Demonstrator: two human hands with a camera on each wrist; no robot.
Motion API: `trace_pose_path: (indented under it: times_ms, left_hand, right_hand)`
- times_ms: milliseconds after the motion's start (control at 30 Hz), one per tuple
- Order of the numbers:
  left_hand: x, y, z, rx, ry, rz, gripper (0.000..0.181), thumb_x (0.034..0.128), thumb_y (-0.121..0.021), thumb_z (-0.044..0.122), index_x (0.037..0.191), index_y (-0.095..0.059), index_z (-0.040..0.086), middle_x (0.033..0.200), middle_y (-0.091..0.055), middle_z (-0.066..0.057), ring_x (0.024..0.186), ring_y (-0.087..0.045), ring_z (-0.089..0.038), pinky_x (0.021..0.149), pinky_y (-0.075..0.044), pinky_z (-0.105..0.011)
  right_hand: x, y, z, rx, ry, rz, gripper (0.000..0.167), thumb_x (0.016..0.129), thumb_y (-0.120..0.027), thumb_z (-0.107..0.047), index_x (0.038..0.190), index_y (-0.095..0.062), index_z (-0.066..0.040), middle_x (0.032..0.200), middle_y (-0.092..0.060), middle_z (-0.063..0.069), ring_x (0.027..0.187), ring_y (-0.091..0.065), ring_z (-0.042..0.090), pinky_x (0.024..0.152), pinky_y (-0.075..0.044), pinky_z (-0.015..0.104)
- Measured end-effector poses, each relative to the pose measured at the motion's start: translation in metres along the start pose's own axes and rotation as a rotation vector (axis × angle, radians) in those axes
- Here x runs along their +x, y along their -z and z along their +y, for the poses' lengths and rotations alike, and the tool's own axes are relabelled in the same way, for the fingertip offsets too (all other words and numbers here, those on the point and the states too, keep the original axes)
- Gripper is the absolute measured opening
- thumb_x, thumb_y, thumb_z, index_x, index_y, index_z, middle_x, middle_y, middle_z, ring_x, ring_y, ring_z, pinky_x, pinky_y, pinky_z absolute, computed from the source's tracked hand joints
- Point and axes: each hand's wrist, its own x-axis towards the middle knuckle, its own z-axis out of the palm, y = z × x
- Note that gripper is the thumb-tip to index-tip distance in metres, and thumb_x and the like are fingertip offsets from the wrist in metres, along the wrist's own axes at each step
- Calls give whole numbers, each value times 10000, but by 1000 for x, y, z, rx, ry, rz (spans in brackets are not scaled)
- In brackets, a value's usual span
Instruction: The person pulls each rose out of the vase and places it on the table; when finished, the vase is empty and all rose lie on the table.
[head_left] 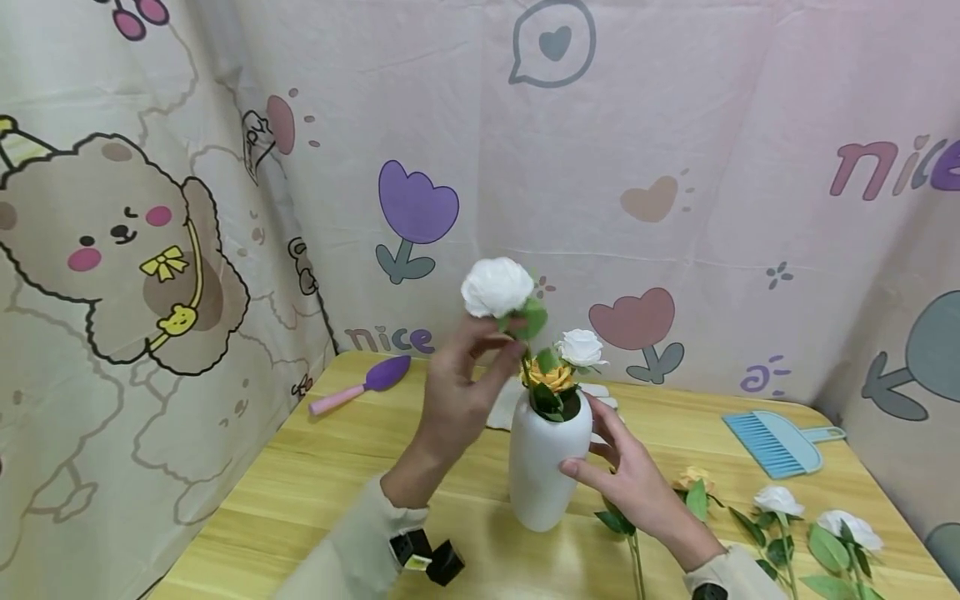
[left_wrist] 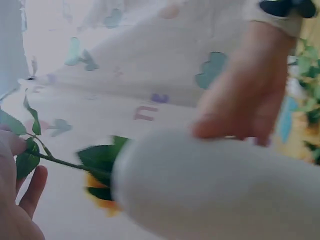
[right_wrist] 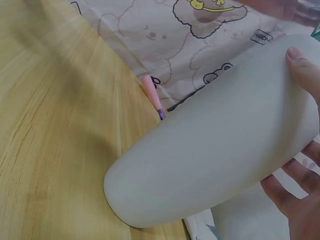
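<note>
A white vase stands upright on the table. My right hand grips its right side, thumb in front and fingers behind, as the right wrist view also shows on the vase. Left of the vase mouth, my left hand pinches a white rose by its stem, just under the bloom. In the left wrist view that green stem runs down to the vase mouth; its lower end is hidden. A yellow rose and a smaller white rose are in the vase.
Loose flowers lie at front right: a yellow rose and white roses with leafy stems. A blue dustpan and brush lies at back right, a purple trowel with pink handle at back left. A white cloth lies behind the vase.
</note>
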Motion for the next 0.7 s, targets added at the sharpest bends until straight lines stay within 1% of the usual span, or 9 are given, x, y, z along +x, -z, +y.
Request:
trace_pose_path:
  times_ms: [67,133,233,300,333,400,500,600,700]
  left_hand:
    - [12,8,8,-59,12,68,303,948,-672,-186,1243,-623,-140,1305,-683,-243,1149,-721,-199,929,-674,-412]
    - [23,19,16,-134,18,153,290,959,-650,-189,1242,-632,-126,1230,-703,-198,1069,-740,-194,865,-689,-426]
    - [37,42,27,-217,11,276,317,982,-620,-173,1273,-655,-51,1122,-708,-104,968,-750,-186,787,-695,-424]
    - [43,57,31,-258,25,340,337,1003,-610,-150,1290,-669,18,1107,-702,-96,929,-737,-180,759,-695,-412]
    - [43,65,32,-260,39,360,334,1011,-612,-140,1298,-671,19,1126,-695,-96,917,-730,-177,743,-693,-408]
    - [39,78,30,-239,125,382,333,1021,-629,-114,1309,-684,44,1153,-711,-101,903,-734,-170,719,-690,-394]
    - [22,92,17,-173,328,322,331,1037,-653,-66,1333,-684,78,1192,-745,-79,953,-755,-170,729,-691,-391]
    - [-5,96,-5,-107,530,169,344,1048,-674,-2,1381,-652,80,1266,-748,-88,1037,-761,-198,780,-694,-417]
    - [-33,96,-28,-80,661,26,378,1053,-689,49,1421,-608,34,1359,-678,-166,1088,-728,-222,804,-693,-455]
  right_hand:
    - [0,-1,0,0,0,-3,821,1015,-787,-182,1698,-333,-215,1622,-531,101,1468,-527,396,1128,-558,368]
    - [1,-2,0,-4,3,-5,818,1017,-787,-187,1697,-334,-218,1622,-532,92,1461,-539,368,1125,-559,355]
    - [1,-3,0,-8,10,-8,814,1019,-788,-192,1694,-337,-231,1615,-539,73,1441,-564,255,1130,-557,346]
    - [1,-3,0,-13,14,-6,812,1018,-791,-194,1693,-341,-241,1608,-545,64,1416,-576,172,1128,-559,339]
    - [2,-3,0,-14,16,-5,813,1017,-793,-193,1692,-342,-245,1604,-549,63,1404,-580,142,1125,-561,331]
    - [2,-4,0,-17,17,-5,816,1014,-796,-193,1692,-343,-245,1600,-554,65,1395,-582,123,1122,-563,330]
    - [2,-4,0,-22,13,-7,822,1014,-797,-202,1695,-338,-246,1609,-550,67,1412,-577,165,1124,-562,333]
    - [1,-3,0,-21,6,-1,824,1012,-800,-202,1693,-338,-251,1607,-551,63,1412,-575,172,1123,-561,330]
    - [1,-2,1,-16,11,5,821,1009,-800,-188,1689,-345,-251,1604,-553,61,1402,-574,133,1118,-560,316]
